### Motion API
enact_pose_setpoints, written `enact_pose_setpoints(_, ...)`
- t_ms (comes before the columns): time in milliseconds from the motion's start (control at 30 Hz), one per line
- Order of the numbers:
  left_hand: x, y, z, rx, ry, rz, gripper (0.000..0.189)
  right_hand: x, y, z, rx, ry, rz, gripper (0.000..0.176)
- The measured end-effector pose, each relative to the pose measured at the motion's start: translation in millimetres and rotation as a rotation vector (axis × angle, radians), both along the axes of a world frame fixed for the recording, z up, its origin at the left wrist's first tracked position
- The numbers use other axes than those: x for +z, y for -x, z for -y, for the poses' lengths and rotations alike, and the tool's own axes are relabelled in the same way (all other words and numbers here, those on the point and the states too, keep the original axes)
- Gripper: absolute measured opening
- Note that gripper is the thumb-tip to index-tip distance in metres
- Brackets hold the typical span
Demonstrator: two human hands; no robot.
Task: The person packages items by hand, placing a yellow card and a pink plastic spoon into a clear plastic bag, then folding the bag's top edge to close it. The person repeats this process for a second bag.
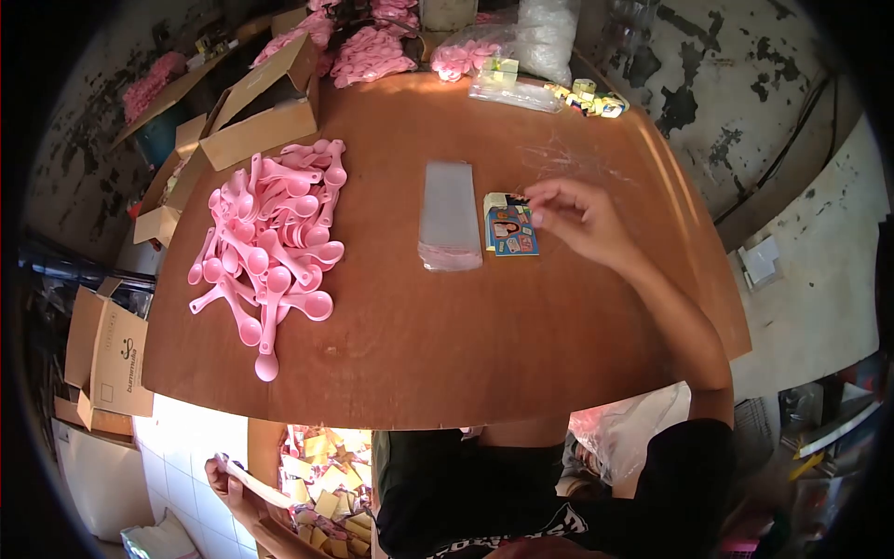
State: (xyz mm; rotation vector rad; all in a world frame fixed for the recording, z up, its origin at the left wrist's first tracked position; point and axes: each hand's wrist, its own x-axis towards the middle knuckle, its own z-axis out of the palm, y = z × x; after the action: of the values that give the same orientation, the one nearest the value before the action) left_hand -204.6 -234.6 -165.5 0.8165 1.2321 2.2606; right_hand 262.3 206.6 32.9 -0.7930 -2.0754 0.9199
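My right hand [577, 219] is over the right side of a small stack of printed cards [511, 228], with thumb and bent forefinger slightly apart and nothing visible between them. Left of the cards lies a stack of clear plastic bags [449, 214]. Below the table's left edge, my left hand [237, 503] is closed on a long pale pink thing [253, 482], apparently a bagged spoon; its far end is dark. Beneath and beside that hand a box holds many packed pieces with yellowish cards [326, 475]. A heap of pink spoons [270, 224] covers the table's left side.
The brown table [372, 373] has a curved front edge. An open cardboard box [261, 121] stands at its back left, another carton [107, 354] beside it. At the back are pink pieces [372, 56], a clear bag [545, 42] and small card bundles [591, 100].
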Motion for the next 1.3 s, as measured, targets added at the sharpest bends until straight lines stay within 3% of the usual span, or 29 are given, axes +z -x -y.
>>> enact_pose_setpoints(67, -29, -3, 10, 0.259, 0.446, 0.23, 0.062, -9, -25, -64, -0.201, -0.085, 0.128, 0.025)
enact_pose_setpoints(133, -89, -1, 36, 0.379, 0.967, 0.372, 0.066, -23, -54, -135, -0.356, -0.167, 0.268, 0.029)
enact_pose_setpoints(200, -152, -4, 61, 0.397, 1.293, 0.35, 0.068, -44, -77, -199, -0.411, -0.17, 0.291, 0.033)
enact_pose_setpoints(267, -274, 19, 120, 0.336, 1.386, -0.289, 0.067, -51, -87, -242, -0.571, -0.377, 0.569, 0.035)
enact_pose_setpoints(333, -265, -10, 117, 0.116, 1.608, -0.33, 0.063, -57, -87, -280, -0.551, -0.351, 0.604, 0.04)
enact_pose_setpoints(400, -296, -18, 131, -0.014, 1.551, -0.462, 0.054, -58, -80, -300, -0.531, -0.321, 0.636, 0.046)
enact_pose_setpoints(567, -313, -48, 141, -0.106, 1.638, -0.208, 0.054, -52, -59, -316, -0.643, -0.233, 0.805, 0.055)
enact_pose_setpoints(767, -321, -61, 139, -0.085, 1.631, -0.064, 0.054, -58, -64, -328, -0.665, -0.236, 0.729, 0.057)
enact_pose_setpoints(900, -334, -59, 140, -0.095, 1.603, -0.038, 0.053, -50, -78, -298, -0.598, -0.236, 0.655, 0.058)
enact_pose_setpoints(967, -336, -59, 136, -0.103, 1.593, -0.022, 0.053, -24, -92, -260, -0.31, -0.069, 0.785, 0.05)
enact_pose_setpoints(1000, -340, -61, 136, -0.104, 1.58, -0.017, 0.053, -17, -100, -244, -0.312, -0.07, 0.792, 0.05)
enact_pose_setpoints(1067, -349, -62, 134, -0.118, 1.561, -0.013, 0.053, -7, -118, -209, -0.1, 0.285, 0.583, 0.033)
enact_pose_setpoints(1200, -381, -54, 129, -0.209, 1.566, -0.114, 0.044, 28, -116, -124, -0.114, 0.205, 0.561, 0.022)
enact_pose_setpoints(1267, -386, -56, 123, -0.267, 1.487, -0.093, 0.044, 51, -99, -91, -0.396, -0.152, 0.785, 0.026)
enact_pose_setpoints(1300, -388, -55, 121, -0.264, 1.504, -0.092, 0.043, 59, -97, -84, -0.397, -0.155, 0.785, 0.026)
